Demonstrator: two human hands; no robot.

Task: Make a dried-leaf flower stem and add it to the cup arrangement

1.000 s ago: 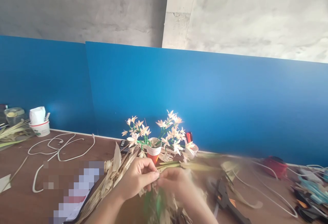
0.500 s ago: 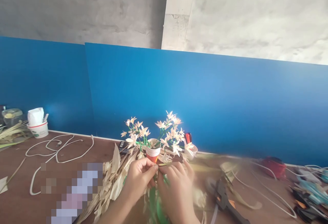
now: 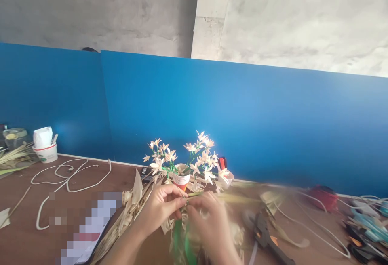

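My left hand [image 3: 160,207] pinches a thin pale straw stem [image 3: 195,194] between thumb and fingers, low in the middle of the view. My right hand [image 3: 209,220] meets it from the right, blurred by motion, with its fingers curled at the same stem. Green tape or ribbon [image 3: 182,240] hangs below both hands. Just behind them stands a red and white paper cup [image 3: 181,181] holding cream straw flowers [image 3: 184,156] on green stems. Dry pale leaves [image 3: 133,208] lie in a heap beside my left wrist.
A black glue gun [image 3: 266,236] lies right of my hands on the brown table [image 3: 24,240]. White cords [image 3: 66,176] loop at the left, near a white bowl [image 3: 45,152]. A red object [image 3: 325,197] and tools [image 3: 366,228] lie far right. A blue panel [image 3: 242,119] backs the table.
My right hand has shifted slightly and become more blurred, still working at the stem. My left hand has kept its pinch in nearly the same place.
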